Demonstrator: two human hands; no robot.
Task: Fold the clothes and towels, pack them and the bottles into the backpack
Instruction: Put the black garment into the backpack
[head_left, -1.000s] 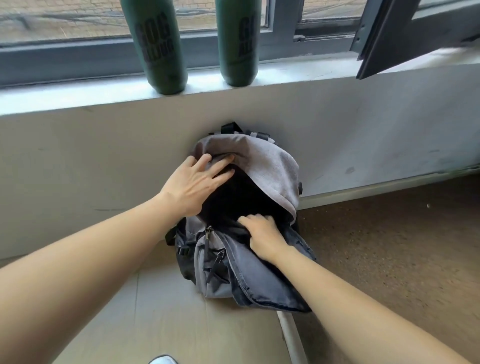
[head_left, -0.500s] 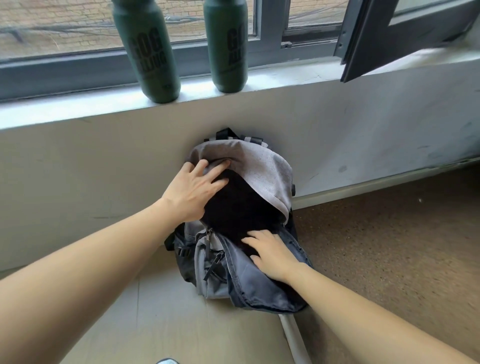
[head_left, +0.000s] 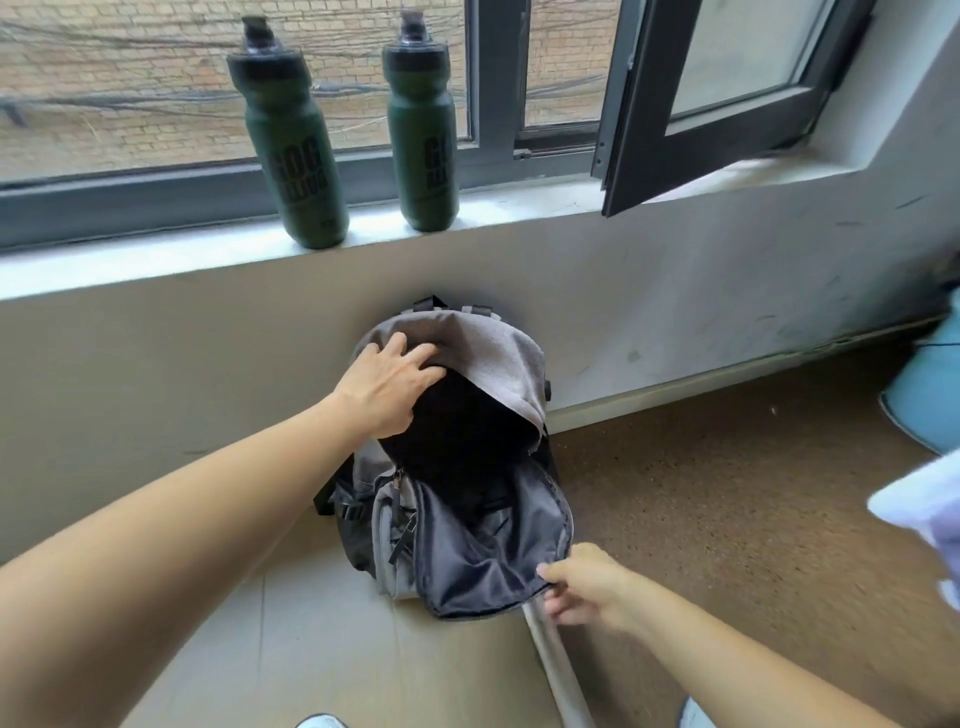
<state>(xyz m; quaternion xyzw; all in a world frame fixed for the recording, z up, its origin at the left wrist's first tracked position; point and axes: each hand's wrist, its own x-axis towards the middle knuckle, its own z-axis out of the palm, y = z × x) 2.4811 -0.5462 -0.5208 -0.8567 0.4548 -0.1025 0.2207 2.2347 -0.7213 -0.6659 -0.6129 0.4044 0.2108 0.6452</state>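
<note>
Down at 5 o'clock, closest to me, my R hand (head_left: 582, 587) pinches the rim of the front flap (head_left: 488, 551), fingers curled on its edge. The flap lies open w/ dark lining up. Just beside that hand a pale pole (head_left: 558, 670) lies on the floor (head_left: 727, 493). At centre the backpack (head_left: 389, 525) sits on the floor against the wall (head_left: 156, 364). Its main compartment gapes, w/ sth black (head_left: 457, 436) inside. At 11 o'clock of the opening my L hand (head_left: 387, 387) rests, fingers spread, on a grey towel (head_left: 498, 353) draped over the bag's top. Farther off, approx 12 o'clock, a dark green bottle (head_left: 296, 156) and a second bottle (head_left: 423, 140) stand upright on the windowsill (head_left: 519, 205), apart from each other, outside the bag. Far at 3 o'clock there's a blue blurred thing (head_left: 930, 395); can't tell what.
</note>
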